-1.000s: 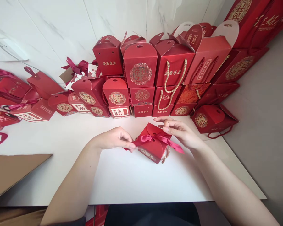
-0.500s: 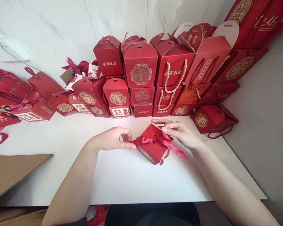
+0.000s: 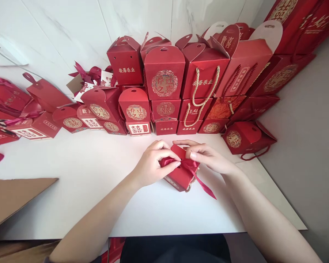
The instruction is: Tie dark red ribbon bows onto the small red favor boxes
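Observation:
A small red gift box sits on the white table, turned cornerwise to me. A magenta satin ribbon is tied in a bow on its top, one tail trailing to the right. My left hand is over the box's left side, thumb and fingertips pinched on the ribbon beside the knot. At the back right corner, my right hand rests against the box with its index finger stretched out; its other fingers are partly hidden. A twisted gold cord handle shows at the box's right side.
Stacked red gift boxes line the tiled wall. Another red box stands at the right by the grey wall. More boxes and ribbons are at the left, with a brown cardboard sheet in front. The table edge runs near me.
My left hand has moved right, from the ribbon end at the box's left to the knot on top. My right hand stays at the box's right side, and the ribbon tail has swung downward slightly.

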Action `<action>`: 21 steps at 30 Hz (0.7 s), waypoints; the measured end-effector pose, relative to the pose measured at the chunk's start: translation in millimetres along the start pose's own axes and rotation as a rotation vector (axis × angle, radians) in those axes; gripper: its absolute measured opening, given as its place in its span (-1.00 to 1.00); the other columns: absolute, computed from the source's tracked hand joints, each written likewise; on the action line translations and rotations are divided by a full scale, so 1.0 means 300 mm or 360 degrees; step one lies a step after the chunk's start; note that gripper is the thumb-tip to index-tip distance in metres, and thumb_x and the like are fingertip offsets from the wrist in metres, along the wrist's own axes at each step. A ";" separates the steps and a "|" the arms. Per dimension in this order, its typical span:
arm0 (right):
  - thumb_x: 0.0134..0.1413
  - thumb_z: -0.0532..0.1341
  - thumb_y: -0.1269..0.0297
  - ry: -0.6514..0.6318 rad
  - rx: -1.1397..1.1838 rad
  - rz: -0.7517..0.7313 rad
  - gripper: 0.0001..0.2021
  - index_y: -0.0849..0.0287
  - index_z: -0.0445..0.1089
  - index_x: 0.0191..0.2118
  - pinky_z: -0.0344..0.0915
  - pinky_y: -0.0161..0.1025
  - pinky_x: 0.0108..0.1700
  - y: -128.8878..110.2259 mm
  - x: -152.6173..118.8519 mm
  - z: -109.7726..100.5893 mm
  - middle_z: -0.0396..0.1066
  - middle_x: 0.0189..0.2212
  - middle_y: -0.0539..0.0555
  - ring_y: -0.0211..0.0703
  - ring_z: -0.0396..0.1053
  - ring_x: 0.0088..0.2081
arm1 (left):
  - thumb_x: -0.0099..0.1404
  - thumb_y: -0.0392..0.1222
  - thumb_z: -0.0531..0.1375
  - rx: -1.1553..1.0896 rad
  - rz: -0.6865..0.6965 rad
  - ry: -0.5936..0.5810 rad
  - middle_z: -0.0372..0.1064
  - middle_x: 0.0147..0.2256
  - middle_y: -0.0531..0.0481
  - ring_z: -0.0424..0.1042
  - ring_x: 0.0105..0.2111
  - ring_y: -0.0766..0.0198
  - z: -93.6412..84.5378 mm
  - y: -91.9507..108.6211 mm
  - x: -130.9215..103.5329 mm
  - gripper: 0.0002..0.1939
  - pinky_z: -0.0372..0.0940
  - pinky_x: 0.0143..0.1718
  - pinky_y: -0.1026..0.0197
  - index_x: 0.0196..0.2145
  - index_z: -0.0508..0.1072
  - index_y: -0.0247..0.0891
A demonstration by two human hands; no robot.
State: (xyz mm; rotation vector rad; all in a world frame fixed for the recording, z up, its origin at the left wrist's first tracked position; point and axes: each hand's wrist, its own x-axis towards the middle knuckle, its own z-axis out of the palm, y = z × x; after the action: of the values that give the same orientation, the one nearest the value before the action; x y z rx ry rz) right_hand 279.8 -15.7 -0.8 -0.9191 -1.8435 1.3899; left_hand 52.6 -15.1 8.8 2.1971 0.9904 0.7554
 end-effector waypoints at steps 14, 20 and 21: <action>0.23 0.19 0.17 0.0137 0.0438 0.0048 -0.72 0.16 0.28 -0.49 0.14 -0.11 0.16 0.042 0.020 0.021 0.28 0.17 0.09 -0.04 0.25 0.16 | 0.17 -0.26 0.24 0.0020 -0.0051 0.0075 0.24 -0.35 0.03 0.33 -0.28 0.27 0.031 0.001 0.010 -0.93 0.29 -0.14 0.17 -0.37 0.54 -0.21; 0.22 0.15 0.30 0.0101 0.0462 -0.0014 -0.75 0.17 0.32 -0.51 0.12 -0.12 0.15 0.048 0.018 0.004 0.35 0.10 0.07 -0.06 0.29 0.11 | 0.19 -0.25 0.23 -0.0010 -0.0064 0.0029 0.25 -0.33 0.02 0.32 -0.25 0.25 0.024 0.002 0.008 -0.94 0.27 -0.15 0.18 -0.36 0.52 -0.20; 0.22 0.14 0.31 0.0096 0.0446 -0.0023 -0.75 0.17 0.33 -0.50 0.12 -0.12 0.16 0.045 0.017 -0.001 0.36 0.09 0.07 -0.06 0.29 0.11 | 0.20 -0.25 0.23 -0.0056 -0.0064 0.0003 0.26 -0.31 0.02 0.32 -0.26 0.26 0.017 0.001 0.008 -0.93 0.27 -0.16 0.19 -0.33 0.50 -0.21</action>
State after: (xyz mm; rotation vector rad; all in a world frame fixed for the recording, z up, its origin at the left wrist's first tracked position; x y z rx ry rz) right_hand 279.2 -8.7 -13.6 -0.7928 -1.5585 1.5464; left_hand 57.6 -14.8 6.4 2.1403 1.0116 0.7511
